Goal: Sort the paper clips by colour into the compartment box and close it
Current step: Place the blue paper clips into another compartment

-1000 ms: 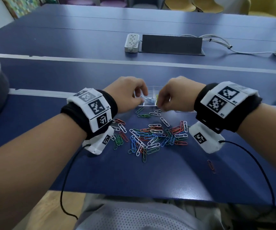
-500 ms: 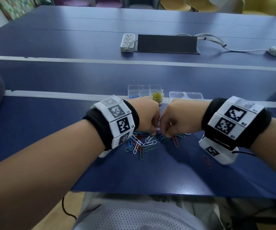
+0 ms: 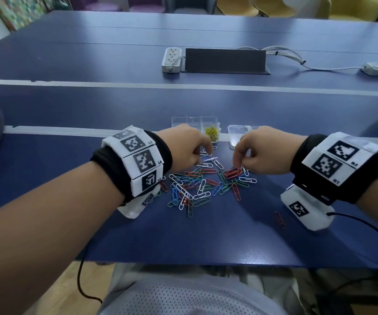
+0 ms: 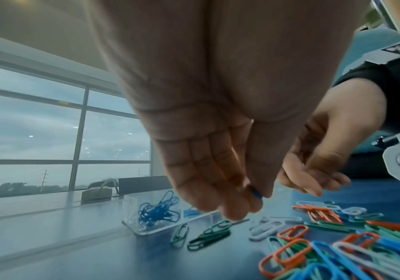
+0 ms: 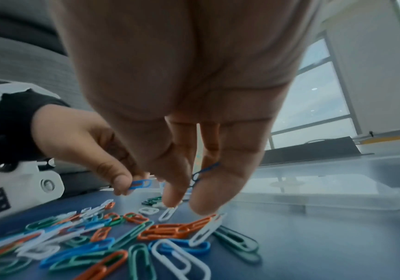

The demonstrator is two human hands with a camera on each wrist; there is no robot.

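Note:
Loose paper clips (image 3: 202,185) in red, blue, green and white lie heaped on the blue table. Behind the heap stands the clear compartment box (image 3: 184,121), with yellow clips (image 3: 212,133) in one cell and blue clips (image 4: 157,210) in another. My left hand (image 3: 206,153) hovers over the heap's far edge and pinches a light blue clip (image 4: 256,194). At the heap's right side, my right hand (image 3: 238,164) has its fingertips together. A thin dark blue clip (image 5: 203,173) shows between its thumb and finger.
The clear lid (image 3: 238,135) lies flat to the right of the box. One red clip (image 3: 279,219) lies alone at the front right. Two power strips (image 3: 171,59) and a dark cable hatch (image 3: 225,61) sit further back. The table edge runs close to my body.
Both hands came back from the box to the heap, met over it, and have now drawn apart. The left one now holds a blue clip.

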